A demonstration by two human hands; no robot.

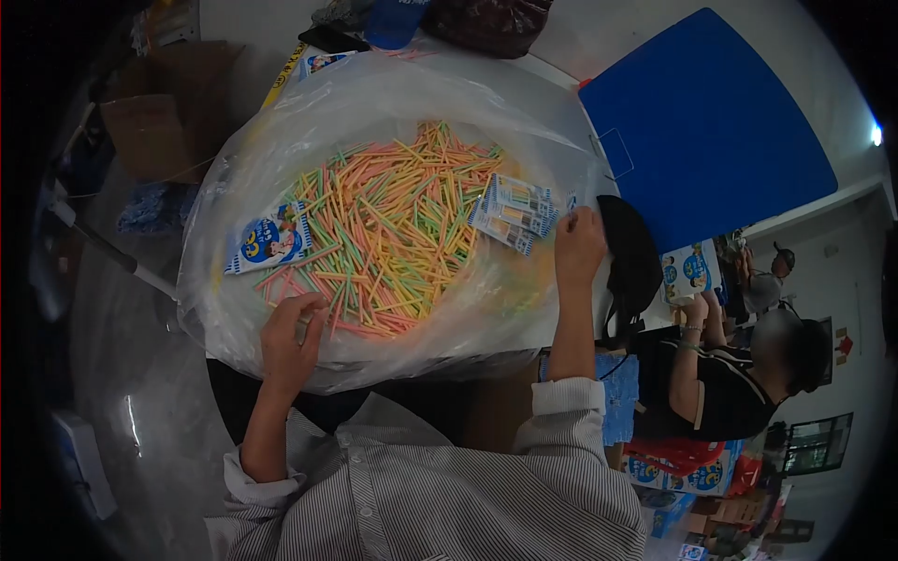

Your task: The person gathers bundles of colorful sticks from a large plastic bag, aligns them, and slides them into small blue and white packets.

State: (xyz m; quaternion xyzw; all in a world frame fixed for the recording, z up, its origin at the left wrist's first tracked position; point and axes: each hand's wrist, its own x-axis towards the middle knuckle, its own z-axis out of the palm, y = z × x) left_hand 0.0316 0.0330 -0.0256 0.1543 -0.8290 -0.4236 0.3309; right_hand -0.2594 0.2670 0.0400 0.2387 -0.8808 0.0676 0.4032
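A heap of thin pastel candy sticks (402,224), pink, yellow, orange and green, lies inside a large clear plastic bag (524,122) spread open on a table. My left hand (292,338) is at the heap's near left edge, fingers bent, with a gap between thumb and fingers and nothing visible in it. On the right side of the heap rest several small striped packets (514,213) with clear windows. Just right of them, my right hand (580,248) has its fingers drawn together; what they hold, if anything, is hidden. A blue and white printed pouch (271,238) lies at the heap's left.
A blue board (708,126) and a black cap-like item (629,262) are to the right. Beyond them a co-worker (720,374) in black holds a printed pouch (687,271). Cardboard boxes (150,122) stand at far left. A dark bag (491,23) sits at the back.
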